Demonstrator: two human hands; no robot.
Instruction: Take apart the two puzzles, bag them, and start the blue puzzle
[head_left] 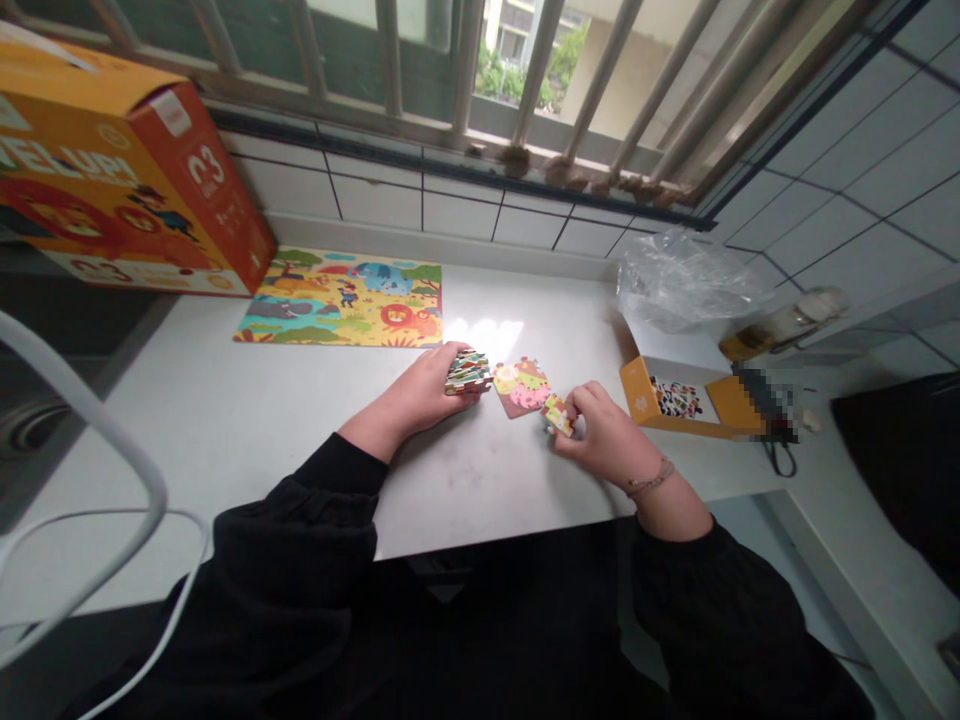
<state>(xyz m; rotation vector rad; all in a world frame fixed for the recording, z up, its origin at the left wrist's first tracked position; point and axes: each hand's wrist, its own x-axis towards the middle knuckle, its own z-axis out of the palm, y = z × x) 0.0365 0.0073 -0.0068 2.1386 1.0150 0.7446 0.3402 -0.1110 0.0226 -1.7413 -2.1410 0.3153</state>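
A thick stack of jigsaw puzzle pieces [468, 372] is clasped in my left hand [435, 385], edges turned up, above the white counter. My right hand [596, 428] pinches a yellow and green puzzle piece [558, 414] between thumb and fingers. That piece sits at the lower right edge of a small joined patch of puzzle [523, 386], pink and brown, lying flat between my hands. Whether the piece touches the patch I cannot tell. Behind my left hand lies a colourful animal picture sheet [341, 300] with a lion, a hippo and elephants.
A big orange box [135, 170] stands at the back left. To the right, an open yellow box [645, 395] holds more pieces, with crumpled clear plastic [682, 275] behind it and a glass bottle [787, 322] beside it. A white cable [142, 450] arcs across the left foreground.
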